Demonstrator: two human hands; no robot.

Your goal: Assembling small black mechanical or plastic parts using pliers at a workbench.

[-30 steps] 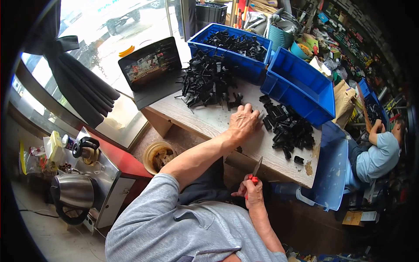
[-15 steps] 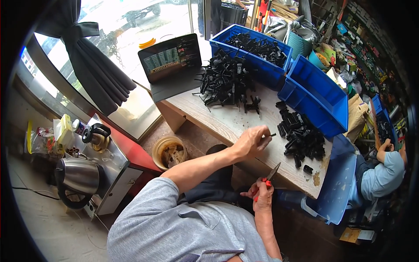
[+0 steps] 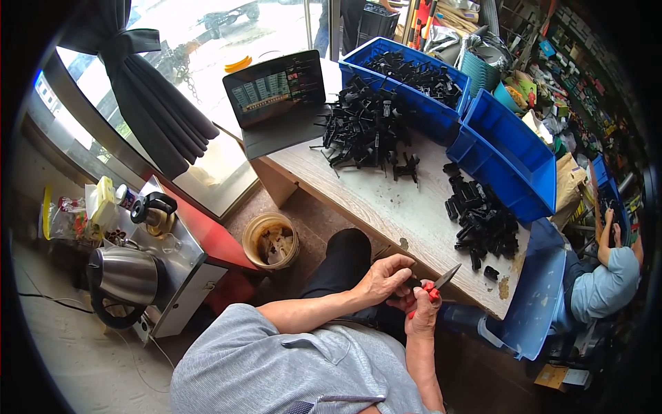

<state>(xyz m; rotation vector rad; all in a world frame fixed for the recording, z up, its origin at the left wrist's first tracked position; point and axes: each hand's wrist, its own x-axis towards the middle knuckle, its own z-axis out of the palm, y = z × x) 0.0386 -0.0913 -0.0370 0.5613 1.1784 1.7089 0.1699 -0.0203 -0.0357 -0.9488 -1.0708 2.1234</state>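
Red-handled tool in right grip overlaps table edge; tabletop beyond.

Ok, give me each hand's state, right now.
Left hand: closed, pinching a small black piece, partly hidden.
Right hand: closed, holding a red-handled tool with a pointed metal blade.

window is flooded with daylight | dark curtain is tied back | pale-fronted cabinet is placed near it

Red-handled tool; dark piece beside
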